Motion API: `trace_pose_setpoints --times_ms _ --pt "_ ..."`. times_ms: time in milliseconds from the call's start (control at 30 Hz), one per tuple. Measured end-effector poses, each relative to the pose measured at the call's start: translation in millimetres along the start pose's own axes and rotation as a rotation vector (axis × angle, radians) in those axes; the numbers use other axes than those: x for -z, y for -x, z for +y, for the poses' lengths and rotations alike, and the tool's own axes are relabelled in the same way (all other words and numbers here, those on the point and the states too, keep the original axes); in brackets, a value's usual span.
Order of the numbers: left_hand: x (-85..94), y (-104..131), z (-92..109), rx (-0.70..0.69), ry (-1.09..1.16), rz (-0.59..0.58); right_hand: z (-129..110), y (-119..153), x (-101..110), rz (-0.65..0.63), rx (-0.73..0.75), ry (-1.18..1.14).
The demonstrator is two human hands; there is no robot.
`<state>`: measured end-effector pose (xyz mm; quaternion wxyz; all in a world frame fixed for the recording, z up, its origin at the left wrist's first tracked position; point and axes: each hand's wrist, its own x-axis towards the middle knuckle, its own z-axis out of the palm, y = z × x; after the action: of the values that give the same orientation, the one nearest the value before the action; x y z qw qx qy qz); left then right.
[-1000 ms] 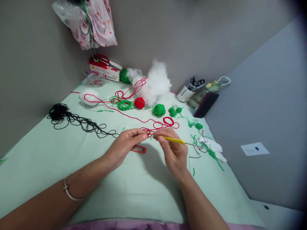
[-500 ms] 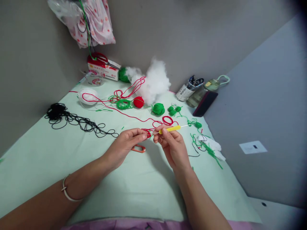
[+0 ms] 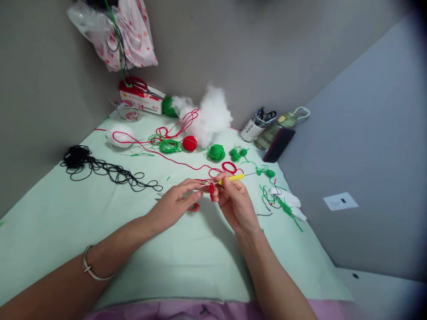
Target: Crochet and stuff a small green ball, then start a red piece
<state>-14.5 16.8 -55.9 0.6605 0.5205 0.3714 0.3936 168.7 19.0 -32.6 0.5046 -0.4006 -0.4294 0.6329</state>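
My right hand (image 3: 235, 198) grips a crochet hook (image 3: 233, 179) with a yellow handle; its metal tip points left. From the hook's shaft hangs a small red crochet piece (image 3: 211, 191). My left hand (image 3: 176, 200) is just left of the tip, thumb and fingers apart; red yarn passes by its fingertips, and I cannot tell whether it is wound round a finger. Beyond my hands lies a loop of red yarn (image 3: 229, 167). Partly hidden below my left fingers are small scissors with orange-red handles (image 3: 195, 207).
Tangled black yarn (image 3: 113, 171) spreads at left. Behind are white yarn (image 3: 120, 135), a red ball (image 3: 190, 143), a green ball (image 3: 216, 152) and white stuffing (image 3: 213, 115). At right stand a pen cup (image 3: 252, 129), a bottle (image 3: 265, 138) and a leaning phone (image 3: 279, 145).
My left fingers have let go of the red crochet piece and spread apart. The piece now dangles from the hook, by my right fingers. The view has shifted slightly.
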Motion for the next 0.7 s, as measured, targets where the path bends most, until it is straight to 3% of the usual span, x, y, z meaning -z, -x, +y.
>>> trace_pose_setpoints --times_ms 200,433,533,700 --pt "-2.9 11.1 11.1 0.102 0.188 -0.008 -3.9 13.3 -3.2 0.015 0.054 0.02" --pt "-18.9 20.3 17.0 0.002 0.31 -0.019 -1.9 26.4 -10.8 0.097 0.168 0.062" --pt "-22.8 20.6 14.7 0.022 0.284 0.016 0.6 29.8 -11.9 0.071 0.17 0.008" --pt "-24.9 20.0 13.1 0.05 0.163 -0.044 4.6 32.9 -10.5 0.019 0.129 -0.11"
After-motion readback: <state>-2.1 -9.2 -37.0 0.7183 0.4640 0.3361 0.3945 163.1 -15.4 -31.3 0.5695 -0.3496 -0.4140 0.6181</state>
